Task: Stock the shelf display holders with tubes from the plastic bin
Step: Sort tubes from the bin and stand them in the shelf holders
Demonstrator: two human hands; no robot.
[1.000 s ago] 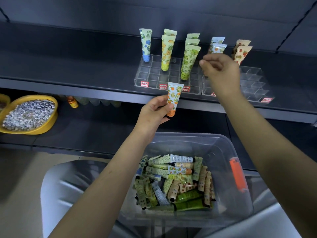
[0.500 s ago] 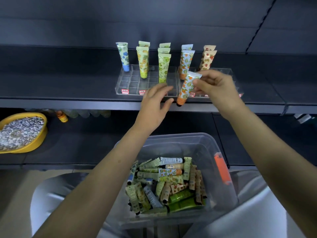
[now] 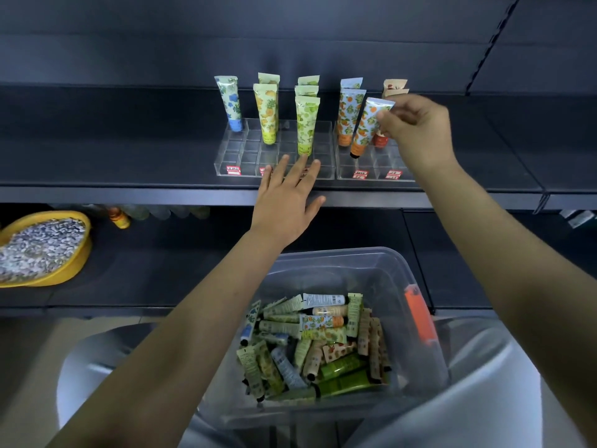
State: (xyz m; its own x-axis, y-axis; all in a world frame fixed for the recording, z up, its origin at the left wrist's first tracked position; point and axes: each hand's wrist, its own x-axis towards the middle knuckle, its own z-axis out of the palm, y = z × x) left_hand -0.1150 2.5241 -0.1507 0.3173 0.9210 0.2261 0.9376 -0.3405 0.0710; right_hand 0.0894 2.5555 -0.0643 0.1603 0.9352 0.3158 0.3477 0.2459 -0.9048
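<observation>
Pinching an orange-print tube [image 3: 368, 124] by its flat crimped end, the right hand [image 3: 416, 130] holds it tilted, cap down, over the right display holder [image 3: 371, 171], a bit right of centre in the upper half of the frame. It's just in front of 2 matching orange tubes [image 3: 347, 114] standing in that holder. Can't tell if the cap is actually touching a cell.

The left hand [image 3: 287, 195] holds nothing. Its fingers are spread out flat, with the fingertips over the front edge of the left display holder [image 3: 226, 163], right below the front one of 3 green tubes [image 3: 307, 124]. That holder also has 1 blue tube [image 3: 231, 105] and 2 yellow ones [image 3: 268, 114], all upright. Both holders sit on the dark shelf [image 3: 129, 163].

The clear plastic bin [image 3: 387, 270] is at bottom centre, between the forearms, with a jumbled pile of tubes [image 3: 323, 344] lying in it. A yellow bowl [image 3: 74, 260] sits at the left edge on the lower shelf.
</observation>
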